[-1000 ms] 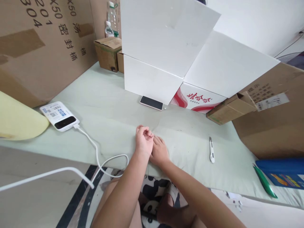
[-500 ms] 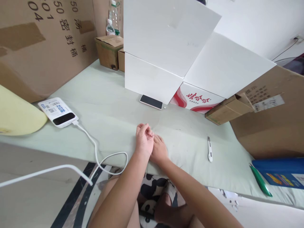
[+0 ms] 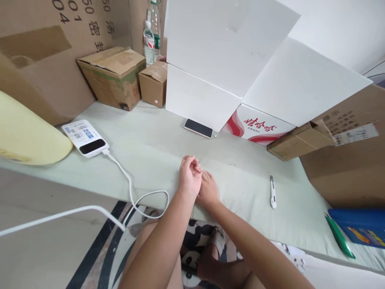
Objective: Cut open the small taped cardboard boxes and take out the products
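Observation:
My left hand (image 3: 189, 176) rests near the front edge of a pale green surface (image 3: 144, 144), fingers curled into a loose fist, and I cannot make out anything inside it. My right hand (image 3: 208, 188) lies beside it and partly under it, touching it, fingers bent down on the surface. Nothing shows in the right hand, and its fingertips are partly hidden by the left. A white utility knife (image 3: 272, 192) lies to the right of both hands. A black phone (image 3: 198, 128) lies farther back, against a white carton (image 3: 210, 68).
A white power bank (image 3: 85, 138) with a white cable (image 3: 129, 188) lies at left beside a yellow cushion (image 3: 27, 136). Brown boxes (image 3: 114, 76) and water bottles (image 3: 152, 32) stand at the back. A big carton (image 3: 349, 160), a blue book (image 3: 357, 226) and a green pen (image 3: 338, 237) are at right.
The view has shifted, bringing the brown boxes at the back left into sight. Both hands stay together in the same place on the surface.

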`<act>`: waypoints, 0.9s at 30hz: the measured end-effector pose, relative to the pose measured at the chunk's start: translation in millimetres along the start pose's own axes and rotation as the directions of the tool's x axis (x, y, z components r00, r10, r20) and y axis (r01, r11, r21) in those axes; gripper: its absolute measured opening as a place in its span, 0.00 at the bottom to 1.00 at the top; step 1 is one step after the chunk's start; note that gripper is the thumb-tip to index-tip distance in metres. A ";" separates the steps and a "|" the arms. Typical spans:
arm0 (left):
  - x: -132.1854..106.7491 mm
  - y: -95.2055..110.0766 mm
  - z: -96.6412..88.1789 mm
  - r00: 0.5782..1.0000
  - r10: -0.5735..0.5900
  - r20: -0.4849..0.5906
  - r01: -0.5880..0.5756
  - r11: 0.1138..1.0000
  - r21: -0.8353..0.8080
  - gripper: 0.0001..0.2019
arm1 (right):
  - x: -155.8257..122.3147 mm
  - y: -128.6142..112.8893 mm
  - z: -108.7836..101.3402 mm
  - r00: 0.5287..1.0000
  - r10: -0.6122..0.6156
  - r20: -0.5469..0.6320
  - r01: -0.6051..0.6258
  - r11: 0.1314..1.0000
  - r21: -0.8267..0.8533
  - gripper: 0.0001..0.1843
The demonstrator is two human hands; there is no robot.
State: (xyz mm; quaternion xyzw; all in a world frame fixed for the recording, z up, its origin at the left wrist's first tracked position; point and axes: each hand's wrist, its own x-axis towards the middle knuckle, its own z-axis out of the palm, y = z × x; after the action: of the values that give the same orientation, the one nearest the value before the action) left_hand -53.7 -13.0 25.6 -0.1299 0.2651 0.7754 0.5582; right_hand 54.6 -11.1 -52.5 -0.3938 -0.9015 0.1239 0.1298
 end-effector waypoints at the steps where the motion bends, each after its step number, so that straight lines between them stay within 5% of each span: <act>1: -0.3 1.8 0.6 0.999 -0.033 0.003 0.033 0.999 -0.016 0.12 | -0.6 0.3 0.6 1.000 -0.006 -0.007 0.006 1.000 0.004 0.28; 7: -2.8 21.8 -1.3 0.982 -0.188 0.027 0.189 0.961 -0.202 0.05 | 0.5 4.2 -5.4 0.998 -0.043 -0.051 0.045 0.999 0.030 0.22; 11: -1.5 41.6 -6.0 0.983 -0.179 0.029 0.179 0.936 -0.303 0.10 | 37.7 12.3 -21.0 0.996 -0.058 -0.064 0.062 0.996 0.064 0.15; 16: 12.8 62.9 -13.3 0.987 -0.159 0.033 0.160 0.921 -0.355 0.15 | 146.4 3.9 -30.9 0.987 -0.116 -0.112 0.121 0.992 0.043 0.18; 23: 42.9 90.0 -19.6 0.983 -0.178 0.048 0.181 0.878 -0.444 0.15 | 323.8 -53.7 -24.2 0.962 -0.240 -0.131 0.220 0.964 -0.150 0.28; 27: 53.8 96.8 -19.5 0.987 -0.154 0.046 0.158 0.877 -0.453 0.14 | 392.9 -76.3 -22.7 0.940 -0.280 -0.193 0.242 0.950 -0.200 0.31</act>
State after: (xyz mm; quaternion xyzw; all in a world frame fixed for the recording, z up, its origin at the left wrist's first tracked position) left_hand -164.5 -3.8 8.5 -0.2747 0.0623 0.7691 0.5737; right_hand -247.5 232.9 47.2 -0.2913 -0.9333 -0.0174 0.2092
